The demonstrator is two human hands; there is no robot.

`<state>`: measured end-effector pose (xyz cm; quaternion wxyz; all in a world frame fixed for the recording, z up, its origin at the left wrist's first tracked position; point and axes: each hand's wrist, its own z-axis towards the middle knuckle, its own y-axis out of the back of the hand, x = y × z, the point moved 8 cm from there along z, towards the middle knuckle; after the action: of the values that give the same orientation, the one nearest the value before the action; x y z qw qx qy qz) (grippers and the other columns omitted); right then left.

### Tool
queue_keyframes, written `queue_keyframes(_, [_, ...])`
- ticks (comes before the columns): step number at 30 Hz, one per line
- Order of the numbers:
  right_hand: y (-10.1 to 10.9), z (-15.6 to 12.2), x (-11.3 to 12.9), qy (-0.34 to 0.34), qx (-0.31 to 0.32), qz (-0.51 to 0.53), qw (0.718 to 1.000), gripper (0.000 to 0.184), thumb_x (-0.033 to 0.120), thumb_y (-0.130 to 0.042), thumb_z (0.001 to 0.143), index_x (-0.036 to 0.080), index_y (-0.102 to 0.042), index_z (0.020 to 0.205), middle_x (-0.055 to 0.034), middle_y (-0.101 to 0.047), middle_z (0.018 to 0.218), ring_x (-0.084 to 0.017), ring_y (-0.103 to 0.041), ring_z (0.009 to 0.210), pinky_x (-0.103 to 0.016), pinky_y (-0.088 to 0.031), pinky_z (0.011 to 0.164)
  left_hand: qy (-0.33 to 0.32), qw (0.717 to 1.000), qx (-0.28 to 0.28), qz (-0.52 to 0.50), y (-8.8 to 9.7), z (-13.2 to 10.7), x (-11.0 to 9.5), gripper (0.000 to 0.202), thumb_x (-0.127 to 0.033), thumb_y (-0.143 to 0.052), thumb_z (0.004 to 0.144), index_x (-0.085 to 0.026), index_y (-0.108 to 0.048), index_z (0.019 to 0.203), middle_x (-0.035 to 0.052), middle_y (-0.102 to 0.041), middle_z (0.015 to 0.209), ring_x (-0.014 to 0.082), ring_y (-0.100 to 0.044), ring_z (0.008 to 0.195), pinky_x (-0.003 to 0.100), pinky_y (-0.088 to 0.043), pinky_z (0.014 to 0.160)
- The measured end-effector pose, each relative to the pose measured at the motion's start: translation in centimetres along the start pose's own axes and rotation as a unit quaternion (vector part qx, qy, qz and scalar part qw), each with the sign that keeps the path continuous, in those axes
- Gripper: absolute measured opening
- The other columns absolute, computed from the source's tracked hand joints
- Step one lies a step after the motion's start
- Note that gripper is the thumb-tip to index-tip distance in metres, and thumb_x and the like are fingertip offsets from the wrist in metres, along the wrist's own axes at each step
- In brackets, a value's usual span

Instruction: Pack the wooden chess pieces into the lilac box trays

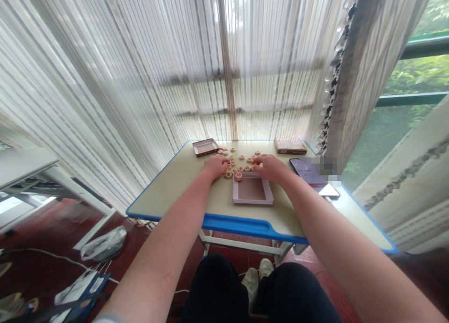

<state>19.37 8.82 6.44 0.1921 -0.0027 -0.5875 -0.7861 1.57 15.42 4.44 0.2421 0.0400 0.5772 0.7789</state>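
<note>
Several round wooden game pieces with red and dark marks lie scattered on a beige table with a blue rim. My left hand rests on the pieces at the left of the pile, fingers curled over them. My right hand lies on the pieces at the right, fingers bent down onto them. Just in front of both hands sits an empty shallow pale box, with one piece at its far left corner. Whether either hand grips a piece is hidden.
A brown shallow tray stands at the back left of the table and a brown box at the back right. A dark phone lies to the right. Sheer curtains hang behind. Cables and bags lie on the floor at left.
</note>
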Motion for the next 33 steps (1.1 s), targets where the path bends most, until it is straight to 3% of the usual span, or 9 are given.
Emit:
queue_keyframes(6, [-0.2,-0.2,1.0,0.049,-0.015,0.013,0.999,0.022,0.022,-0.053,0.079,0.024,-0.07,0.093,-0.0032,-0.069,0.094,-0.019,-0.059,0.092,-0.028,-0.042,0.082,0.027,1.0,-0.007,0.014,0.1,0.1,0.3,0.028,-0.039,-0.049,0.08,-0.024,-0.07,0.091,0.006,-0.068,0.097,0.0225,-0.06,0.091,0.032,-0.044,0.078])
queue_keyframes(10, [0.2,-0.2,1.0,0.041,-0.022,0.006,0.999,0.022,0.023,-0.053,0.079,0.024,-0.071,0.092,-0.0035,-0.069,0.096,-0.019,-0.058,0.094,-0.028,-0.042,0.083,0.027,1.0,-0.013,-0.001,0.1,0.1,0.4,0.026,-0.039,-0.051,0.079,-0.02,-0.069,0.082,0.0072,-0.069,0.089,0.0217,-0.061,0.084,0.031,-0.044,0.074])
queue_keyframes(16, [0.7,-0.3,0.8,0.004,-0.02,-0.009,1.0,0.024,0.023,-0.051,0.081,0.025,-0.072,0.093,-0.0047,-0.069,0.093,-0.021,-0.056,0.097,-0.028,-0.042,0.082,0.054,0.992,-0.021,-0.114,-0.3,0.3,1.0,0.034,-0.032,-0.06,0.074,-0.02,-0.062,0.107,0.0054,-0.069,0.089,0.0183,-0.062,0.078,0.028,-0.046,0.07])
queue_keyframes(19, [1.1,-0.3,0.7,0.003,-0.041,-0.006,0.999,0.024,0.025,-0.051,0.081,0.024,-0.071,0.093,-0.0059,-0.068,0.094,-0.021,-0.056,0.096,-0.029,-0.041,0.082,0.046,0.981,-0.063,-0.177,0.2,0.6,1.2,0.037,-0.022,-0.065,0.069,-0.018,-0.062,0.106,0.005,-0.068,0.084,0.0167,-0.062,0.073,0.029,-0.048,0.071])
queue_keyframes(22, [1.6,-0.4,0.7,0.007,-0.067,0.023,0.997,0.023,0.026,-0.052,0.08,0.023,-0.071,0.092,-0.0059,-0.066,0.094,-0.02,-0.056,0.092,-0.028,-0.042,0.08,0.021,0.944,-0.139,-0.297,1.4,0.6,0.9,0.038,-0.02,-0.068,0.067,-0.015,-0.061,0.104,0.0054,-0.066,0.084,0.0158,-0.062,0.076,0.03,-0.049,0.076])
queue_keyframes(24, [1.7,-0.4,1.0,0.012,-0.074,0.057,0.996,0.022,0.027,-0.053,0.08,0.024,-0.07,0.095,-0.0046,-0.064,0.093,-0.017,-0.057,0.085,-0.027,-0.042,0.074,0.013,0.895,-0.139,-0.424,1.4,0.6,0.5,0.047,-0.024,-0.071,0.065,-0.014,-0.058,0.109,0.0055,-0.066,0.086,0.0159,-0.063,0.078,0.032,-0.05,0.077])
queue_keyframes(28, [1.7,-0.5,1.9,0.035,-0.093,0.098,0.99,0.028,0.031,-0.057,0.079,0.025,-0.064,0.105,-0.0032,-0.061,0.094,-0.014,-0.056,0.077,-0.025,-0.042,0.067,0.018,0.805,-0.032,-0.592,0.0,0.5,-1.2,0.057,-0.025,-0.077,0.058,-0.012,-0.056,0.11,0.0061,-0.067,0.087,0.0172,-0.065,0.08,0.036,-0.051,0.079])
queue_keyframes(30, [1.6,-0.6,2.4,0.045,-0.098,0.099,0.989,0.03,0.031,-0.058,0.079,0.025,-0.063,0.108,-0.0036,-0.061,0.098,-0.013,-0.056,0.076,-0.024,-0.041,0.066,0.015,0.788,0.011,-0.616,-0.3,0.2,-2.1,0.057,-0.025,-0.078,0.058,-0.011,-0.057,0.109,0.0073,-0.068,0.088,0.0172,-0.065,0.081,0.037,-0.05,0.081])
queue_keyframes(33, [1.4,-0.7,2.8,0.047,-0.097,0.091,0.99,0.031,0.031,-0.057,0.08,0.025,-0.061,0.111,-0.0039,-0.06,0.102,-0.013,-0.056,0.075,-0.024,-0.041,0.065,0.008,0.787,0.05,-0.615,-0.5,-0.1,-3.0,0.059,-0.027,-0.079,0.058,-0.011,-0.058,0.111,0.0096,-0.068,0.093,0.0176,-0.065,0.083,0.037,-0.049,0.083])
